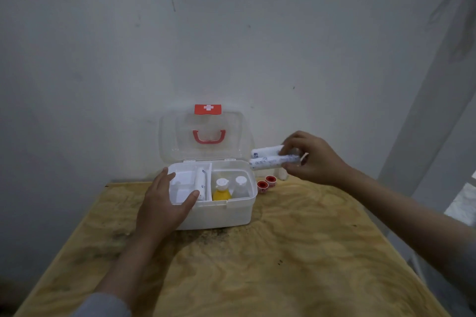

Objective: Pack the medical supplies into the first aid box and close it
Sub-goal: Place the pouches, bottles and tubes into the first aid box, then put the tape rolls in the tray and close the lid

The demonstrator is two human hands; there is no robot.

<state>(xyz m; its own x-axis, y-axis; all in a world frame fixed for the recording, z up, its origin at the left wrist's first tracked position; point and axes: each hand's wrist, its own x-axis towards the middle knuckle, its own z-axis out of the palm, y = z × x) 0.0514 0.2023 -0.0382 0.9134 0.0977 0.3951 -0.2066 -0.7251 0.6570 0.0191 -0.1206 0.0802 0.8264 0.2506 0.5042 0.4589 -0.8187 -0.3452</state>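
The white first aid box (226,216) stands open at the table's far end, its clear lid (170,141) with a red handle upright. A white tray inside on the left holds one bandage roll (200,183). The right compartment holds a yellow bottle (222,192) and a clear bottle (241,185). My left hand (162,203) rests on the box's front left corner, thumb on the tray rim. My right hand (311,157) holds two wrapped bandage rolls (265,159) in the air just right of the box.
Two small red-capped tape rolls (266,183) lie on the wooden table (283,265) beside the box's right wall. Another white item (283,175) sits partly hidden under my right hand. A stained wall rises right behind the box. The table's edges fall off left and right.
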